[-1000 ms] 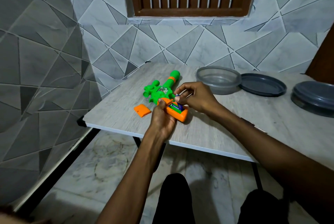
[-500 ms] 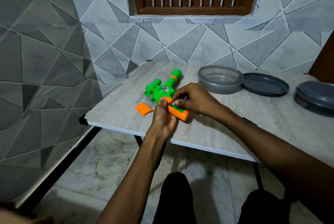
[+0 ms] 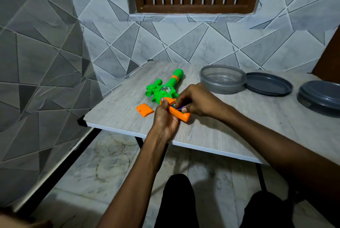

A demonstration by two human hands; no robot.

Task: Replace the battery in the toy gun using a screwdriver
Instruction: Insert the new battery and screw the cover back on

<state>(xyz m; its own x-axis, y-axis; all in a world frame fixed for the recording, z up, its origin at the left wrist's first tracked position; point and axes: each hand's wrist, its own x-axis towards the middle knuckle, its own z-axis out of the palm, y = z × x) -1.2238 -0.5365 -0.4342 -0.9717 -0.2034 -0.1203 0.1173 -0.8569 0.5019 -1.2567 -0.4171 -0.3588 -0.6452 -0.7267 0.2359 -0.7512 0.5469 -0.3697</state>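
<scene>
Two hands worked on the toy gun (image 3: 160, 95) near the front edge of the table (image 3: 239, 132).

The toy gun lay flat on the table, green end pointing away and orange handle (image 3: 181, 116) toward the person. The left hand (image 3: 164, 119) was wrapped round the handle, thumb on top, just as it was a second ago. The right hand (image 3: 200, 100) pinched the small purple battery (image 3: 181, 107) with its fingertips. A second ago the battery was up above the open slot. Now it sat lower in the handle, and only a bit of it showed under the fingers. The orange cover (image 3: 144, 110) lay in the same spot just left of the handle. The clear bowl (image 3: 220, 86) and grey lid (image 3: 268, 84) had not moved.
</scene>
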